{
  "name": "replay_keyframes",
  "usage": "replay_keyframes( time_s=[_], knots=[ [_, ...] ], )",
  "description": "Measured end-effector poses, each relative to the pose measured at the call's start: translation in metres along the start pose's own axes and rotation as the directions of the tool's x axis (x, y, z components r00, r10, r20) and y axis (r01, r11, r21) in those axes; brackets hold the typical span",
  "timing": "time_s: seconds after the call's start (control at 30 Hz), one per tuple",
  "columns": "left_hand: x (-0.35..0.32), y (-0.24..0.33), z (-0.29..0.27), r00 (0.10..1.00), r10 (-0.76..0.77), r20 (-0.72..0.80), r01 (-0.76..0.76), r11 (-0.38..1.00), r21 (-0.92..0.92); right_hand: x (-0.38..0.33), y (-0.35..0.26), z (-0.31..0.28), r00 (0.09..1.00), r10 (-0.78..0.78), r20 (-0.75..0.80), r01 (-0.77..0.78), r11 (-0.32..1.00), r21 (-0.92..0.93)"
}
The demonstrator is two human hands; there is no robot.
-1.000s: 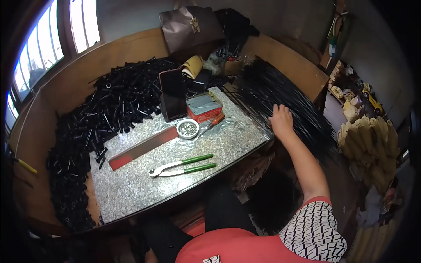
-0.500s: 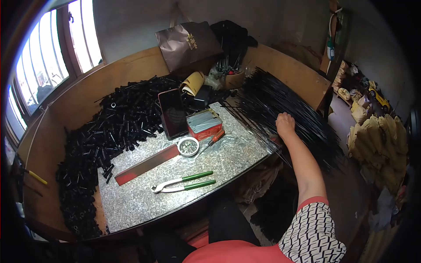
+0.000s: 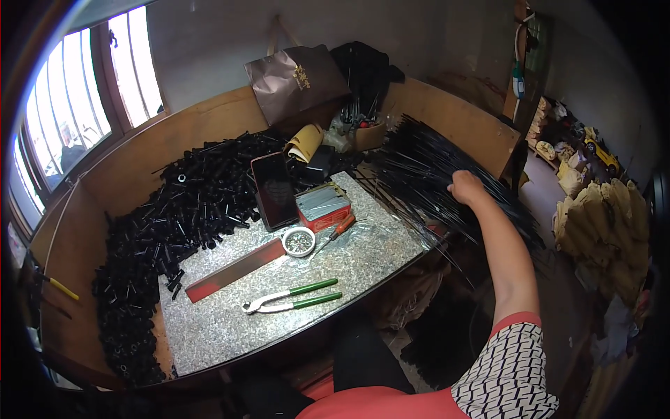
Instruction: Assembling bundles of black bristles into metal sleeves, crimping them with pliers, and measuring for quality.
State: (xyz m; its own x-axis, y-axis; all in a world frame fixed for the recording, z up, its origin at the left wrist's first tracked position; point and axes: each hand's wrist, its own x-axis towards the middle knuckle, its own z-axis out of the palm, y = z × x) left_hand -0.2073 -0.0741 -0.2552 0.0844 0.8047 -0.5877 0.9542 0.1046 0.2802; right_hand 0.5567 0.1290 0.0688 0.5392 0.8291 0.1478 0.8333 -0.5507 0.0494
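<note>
Grip of the right hand (image 3: 467, 187): fingers curled down at the rods (image 3: 436, 167), a dark heap just beside the desk (image 3: 234, 335) on its right; whether they are clamped on any rod I cannot tell. On the desk, the white bowl (image 3: 299, 255) holds small shiny bits, and the red box (image 3: 326, 222) just beside it holds pale grey strips. Behind, the tub (image 3: 370, 137) holds thin dark sticks and something red, too small to make out. The brown bag's (image 3: 296, 87) contents are hidden. The fingertips are hard to see against the black, and the sleeve (image 3: 506, 370) is cut off below. One second ago, the fingers were more spread; now several rods jut past the desk's near right corner.
</note>
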Motion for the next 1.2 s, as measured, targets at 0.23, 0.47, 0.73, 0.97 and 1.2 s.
replay_keyframes(
  time_s=[0.23,0.47,0.73,0.97,1.2],
  knots=[
    [0.002,0.008,-0.028,0.996,0.060,-0.062,-0.060,0.998,0.002,-0.008,0.032,-0.042,0.971,0.101,-0.215,-0.067,0.985,0.160],
    [0.007,0.005,-0.036,0.992,0.088,-0.094,-0.087,0.996,0.016,0.013,0.040,-0.034,0.992,0.128,-0.012,-0.123,0.974,0.191],
    [-0.015,0.014,-0.044,0.995,0.032,-0.093,-0.031,0.999,0.008,0.019,0.014,-0.054,0.996,0.021,-0.088,-0.011,0.993,0.115],
    [-0.028,0.025,-0.059,0.993,0.055,-0.107,-0.053,0.998,0.021,0.045,0.005,-0.059,0.990,0.011,-0.140,0.034,0.949,0.315],
    [-0.024,0.052,-0.086,0.977,0.155,-0.148,-0.138,0.983,0.120,0.041,-0.004,-0.089,0.995,-0.019,-0.095,0.044,0.962,0.268]
  ],
)
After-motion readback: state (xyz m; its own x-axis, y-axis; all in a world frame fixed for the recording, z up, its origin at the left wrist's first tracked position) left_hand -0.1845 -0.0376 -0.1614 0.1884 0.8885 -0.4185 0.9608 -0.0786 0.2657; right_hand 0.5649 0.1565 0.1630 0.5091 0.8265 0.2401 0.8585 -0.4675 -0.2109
